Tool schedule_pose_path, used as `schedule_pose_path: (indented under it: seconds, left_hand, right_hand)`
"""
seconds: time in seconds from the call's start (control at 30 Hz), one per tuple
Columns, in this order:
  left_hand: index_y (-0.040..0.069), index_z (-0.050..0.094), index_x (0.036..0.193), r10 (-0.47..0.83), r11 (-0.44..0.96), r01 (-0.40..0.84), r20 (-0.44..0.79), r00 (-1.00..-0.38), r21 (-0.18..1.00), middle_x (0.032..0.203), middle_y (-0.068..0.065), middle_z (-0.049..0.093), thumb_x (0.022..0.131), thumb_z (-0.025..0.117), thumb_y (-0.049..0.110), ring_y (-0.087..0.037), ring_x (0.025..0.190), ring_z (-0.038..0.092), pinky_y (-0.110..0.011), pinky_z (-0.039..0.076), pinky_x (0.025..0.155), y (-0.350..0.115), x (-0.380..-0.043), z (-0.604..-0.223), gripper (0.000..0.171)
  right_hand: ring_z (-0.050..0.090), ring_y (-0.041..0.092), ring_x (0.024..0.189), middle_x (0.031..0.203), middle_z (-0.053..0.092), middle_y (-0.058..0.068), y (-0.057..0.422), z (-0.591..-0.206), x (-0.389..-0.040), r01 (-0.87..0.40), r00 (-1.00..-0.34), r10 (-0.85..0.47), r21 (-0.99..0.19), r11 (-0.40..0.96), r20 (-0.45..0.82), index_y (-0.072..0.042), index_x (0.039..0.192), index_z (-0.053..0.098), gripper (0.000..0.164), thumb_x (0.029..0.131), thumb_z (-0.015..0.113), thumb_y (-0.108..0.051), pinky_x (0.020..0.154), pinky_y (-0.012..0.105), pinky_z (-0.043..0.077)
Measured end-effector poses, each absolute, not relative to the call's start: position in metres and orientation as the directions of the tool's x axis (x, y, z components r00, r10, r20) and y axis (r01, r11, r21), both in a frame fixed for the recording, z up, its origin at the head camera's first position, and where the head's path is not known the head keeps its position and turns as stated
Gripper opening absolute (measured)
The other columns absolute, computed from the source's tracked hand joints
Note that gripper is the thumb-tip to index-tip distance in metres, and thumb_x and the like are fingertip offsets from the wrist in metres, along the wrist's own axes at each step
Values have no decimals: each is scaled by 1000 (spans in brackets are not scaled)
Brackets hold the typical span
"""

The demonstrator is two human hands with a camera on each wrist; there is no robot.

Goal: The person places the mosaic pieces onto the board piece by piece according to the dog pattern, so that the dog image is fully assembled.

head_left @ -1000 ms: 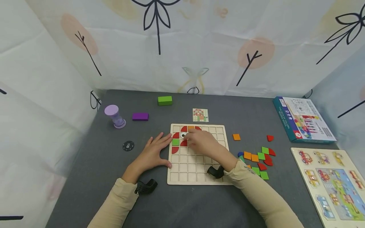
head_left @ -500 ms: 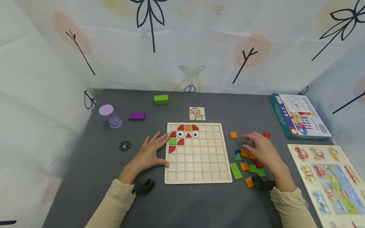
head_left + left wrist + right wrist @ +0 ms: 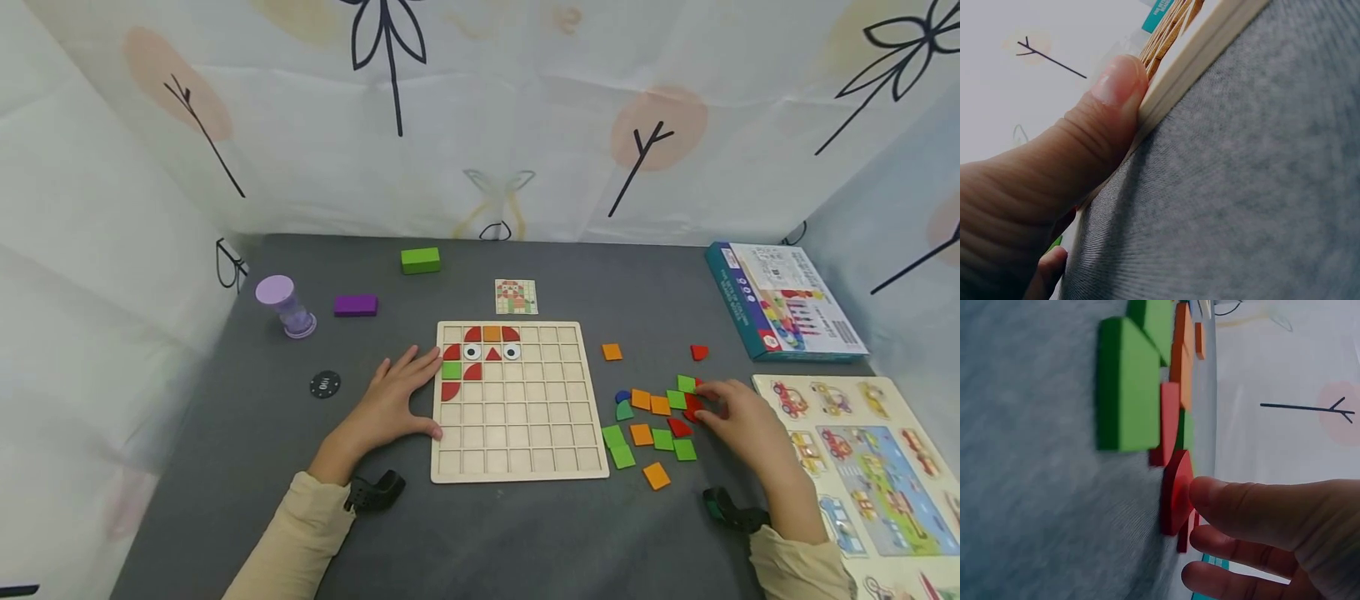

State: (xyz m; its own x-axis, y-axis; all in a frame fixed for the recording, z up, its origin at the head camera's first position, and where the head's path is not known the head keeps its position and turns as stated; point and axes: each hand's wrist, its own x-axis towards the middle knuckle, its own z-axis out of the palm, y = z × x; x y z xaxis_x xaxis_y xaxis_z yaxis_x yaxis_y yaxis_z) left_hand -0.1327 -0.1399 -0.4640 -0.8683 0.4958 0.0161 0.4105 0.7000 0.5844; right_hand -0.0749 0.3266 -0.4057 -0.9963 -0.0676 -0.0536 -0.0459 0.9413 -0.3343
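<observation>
The grid board [image 3: 527, 433] lies flat on the grey bench [image 3: 480, 542], its side edges running away from the person; it is nearly square, without a clear long axis. The left hand [image 3: 390, 404] rests at its left edge, fingers spread, thumb against the rim. The right hand [image 3: 742, 421] is over the loose pieces right of the board, thumb and fingers apart. Its thumb tip meets the red piece [image 3: 1175, 500], which stretches up and down in the right wrist view; where its corner points is unclear.
</observation>
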Motion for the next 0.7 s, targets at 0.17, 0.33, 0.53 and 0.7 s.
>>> schedule_pose_path:
  seconds: [0.17, 0.33, 0.53, 0.7]
  left_hand:
    - [17, 29, 140, 495, 702, 412, 17, -868, 581, 146, 3, 24, 52, 75, 56, -25, 136, 8, -55, 1, 104, -141, -132, -464, 107]
    - [18, 29, 141, 490, 706, 407, 14, -871, 580, 146, 4, 23, 52, 74, 57, -25, 136, 8, -55, 1, 104, -142, -132, -464, 107]
    - [18, 29, 140, 489, 704, 410, 22, -872, 580, 146, 4, 23, 52, 74, 57, -25, 136, 9, -55, 1, 104, -141, -132, -465, 107]
    - [15, 31, 140, 499, 688, 425, 42, -866, 588, 145, 0, 26, 51, 74, 58, -28, 136, 11, -57, 2, 103, -140, -132, -463, 108]
  right_hand:
    - [48, 20, 70, 85, 57, 12, 329, -410, -71, -36, -996, -61, -333, 942, -64, 0, 99, 62, 27, 75, 68, -10, 60, 31, 41]
    - [47, 19, 68, 80, 57, 8, 324, -414, -68, -18, -997, -41, -323, 946, -65, 0, 100, 60, 30, 75, 69, -13, 59, 31, 41]
    - [44, 19, 64, 72, 50, 5, 313, -415, -68, 22, -999, 7, -280, 960, -52, 0, 103, 57, 34, 76, 69, -17, 53, 29, 35]
    - [41, 16, 59, 68, 45, 2, 306, -413, -66, 28, -997, 6, -307, 951, -73, -2, 103, 56, 30, 79, 66, -16, 50, 27, 30]
